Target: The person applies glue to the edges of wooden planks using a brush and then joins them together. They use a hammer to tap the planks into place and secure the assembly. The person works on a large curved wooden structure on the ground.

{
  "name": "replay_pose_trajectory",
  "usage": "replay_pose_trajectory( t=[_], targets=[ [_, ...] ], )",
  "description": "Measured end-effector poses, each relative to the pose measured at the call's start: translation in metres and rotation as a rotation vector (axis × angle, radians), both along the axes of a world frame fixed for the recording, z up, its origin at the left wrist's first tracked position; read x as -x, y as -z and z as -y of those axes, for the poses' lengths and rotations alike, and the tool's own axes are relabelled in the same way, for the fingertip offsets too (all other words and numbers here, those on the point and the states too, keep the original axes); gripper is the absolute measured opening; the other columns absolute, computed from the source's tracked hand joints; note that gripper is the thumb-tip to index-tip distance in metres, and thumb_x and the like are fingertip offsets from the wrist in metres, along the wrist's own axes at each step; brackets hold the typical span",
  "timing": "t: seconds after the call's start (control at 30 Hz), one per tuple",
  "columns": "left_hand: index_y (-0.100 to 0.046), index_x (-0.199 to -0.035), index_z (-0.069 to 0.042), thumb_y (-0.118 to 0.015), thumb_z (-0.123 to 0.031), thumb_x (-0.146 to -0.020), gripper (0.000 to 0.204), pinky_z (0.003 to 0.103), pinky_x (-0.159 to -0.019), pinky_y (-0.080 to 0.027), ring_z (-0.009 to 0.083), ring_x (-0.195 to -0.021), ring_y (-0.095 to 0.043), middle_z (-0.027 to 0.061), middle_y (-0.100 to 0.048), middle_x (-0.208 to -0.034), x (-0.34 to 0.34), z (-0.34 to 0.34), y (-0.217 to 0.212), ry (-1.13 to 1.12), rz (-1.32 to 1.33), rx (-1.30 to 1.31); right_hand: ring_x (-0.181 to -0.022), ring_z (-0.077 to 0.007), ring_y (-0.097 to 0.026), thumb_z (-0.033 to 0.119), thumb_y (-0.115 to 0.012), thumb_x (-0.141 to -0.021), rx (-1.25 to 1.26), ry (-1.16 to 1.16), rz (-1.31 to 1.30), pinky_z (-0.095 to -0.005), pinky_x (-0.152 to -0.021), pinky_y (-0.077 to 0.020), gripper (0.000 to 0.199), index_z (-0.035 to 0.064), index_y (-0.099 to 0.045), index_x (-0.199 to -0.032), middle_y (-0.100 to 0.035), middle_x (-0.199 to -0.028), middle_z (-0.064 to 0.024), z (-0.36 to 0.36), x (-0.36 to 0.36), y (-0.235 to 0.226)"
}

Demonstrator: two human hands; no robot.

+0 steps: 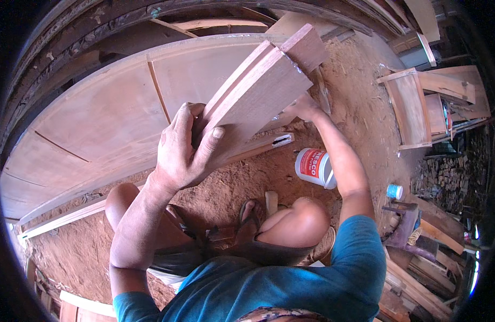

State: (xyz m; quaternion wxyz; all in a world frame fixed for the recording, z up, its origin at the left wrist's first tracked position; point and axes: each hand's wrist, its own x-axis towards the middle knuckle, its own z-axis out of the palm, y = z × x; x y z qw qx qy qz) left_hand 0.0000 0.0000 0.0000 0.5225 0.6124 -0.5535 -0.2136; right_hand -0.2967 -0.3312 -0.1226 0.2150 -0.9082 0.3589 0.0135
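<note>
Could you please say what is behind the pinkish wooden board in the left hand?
A large brown wooden panel and the bare right hand; the board hides that hand's fingertips.

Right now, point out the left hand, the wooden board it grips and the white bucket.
Left hand (pixel 177 144), head view: back of the hand.
Wooden board (pixel 262 92), head view: broad face.
White bucket (pixel 313 165), head view: red label on its side.

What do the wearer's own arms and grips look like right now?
Both are human. The left grip and right grip, the latter partly hidden, are hands with no gloves showing. The left sleeve and right sleeve are short, teal-blue cloth. No watch, cable or marking shows.
</note>
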Motion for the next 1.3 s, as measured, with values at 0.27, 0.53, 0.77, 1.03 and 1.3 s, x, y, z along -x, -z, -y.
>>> replay_pose_trajectory(
  t=[0.27, 0.53, 0.77, 1.03, 1.3],
  targets=[
    [-0.054, -0.118, 0.003, -0.066, -0.036, -0.1, 0.045, 0.044, -0.072, -0.053, 0.0391, -0.079, -0.067, 0.0235, -0.064, -0.092, 0.019, -0.001, -0.007, 0.021, -0.014, 0.02, -0.087, -0.0394, -0.072, 0.032, -0.077, -0.072, 0.155, -0.131, 0.011, -0.0423, -0.08, -0.0581, 0.034, 0.0063, -0.078, -0.093, -0.074, -0.091, -0.0206, 0.015, 0.014, 0.02],
    [-0.055, -0.116, 0.003, -0.064, -0.033, -0.101, 0.041, 0.043, -0.071, -0.051, 0.0353, -0.077, -0.066, 0.0215, -0.064, -0.088, 0.013, -0.005, -0.007, -0.004, 0.028, -0.014, -0.1, -0.0285, -0.073, 0.031, -0.078, -0.078, -0.206, 0.119, -0.186, -0.0382, -0.089, -0.0568, 0.049, 0.0044, -0.072, -0.118, -0.075, -0.109, -0.0211, -0.006, -0.008, -0.066],
    [-0.055, -0.118, 0.003, -0.065, -0.034, -0.1, 0.042, 0.045, -0.072, -0.052, 0.0392, -0.079, -0.066, 0.0236, -0.063, -0.092, 0.022, -0.004, -0.01, 0.046, 0.015, -0.031, -0.09, -0.0317, -0.075, 0.034, -0.082, -0.073, 0.042, -0.001, 0.039, -0.0406, -0.082, -0.0575, 0.035, 0.0072, -0.079, -0.096, -0.077, -0.094, -0.0189, 0.009, 0.012, -0.014],
    [-0.055, -0.118, 0.004, -0.067, -0.032, -0.1, 0.042, 0.044, -0.07, -0.051, 0.0381, -0.077, -0.066, 0.0237, -0.064, -0.09, 0.023, -0.002, -0.011, 0.04, 0.03, -0.038, -0.089, -0.031, -0.075, 0.03, -0.082, -0.075, -0.082, 0.027, 0.121, -0.0397, -0.08, -0.0567, 0.034, 0.0048, -0.079, -0.099, -0.077, -0.091, -0.018, -0.005, 0.022, -0.072],
    [-0.055, -0.116, 0.004, -0.066, -0.032, -0.1, 0.041, 0.045, -0.072, -0.053, 0.0383, -0.08, -0.07, 0.0247, -0.065, -0.092, 0.023, -0.003, -0.009, 0.047, 0.057, -0.035, -0.078, -0.0306, -0.074, 0.028, -0.081, -0.073, -0.008, -0.037, 0.065, -0.0418, -0.072, -0.0553, 0.026, 0.0056, -0.077, -0.087, -0.075, -0.083, -0.0171, 0.012, 0.004, -0.039]
  ],
)
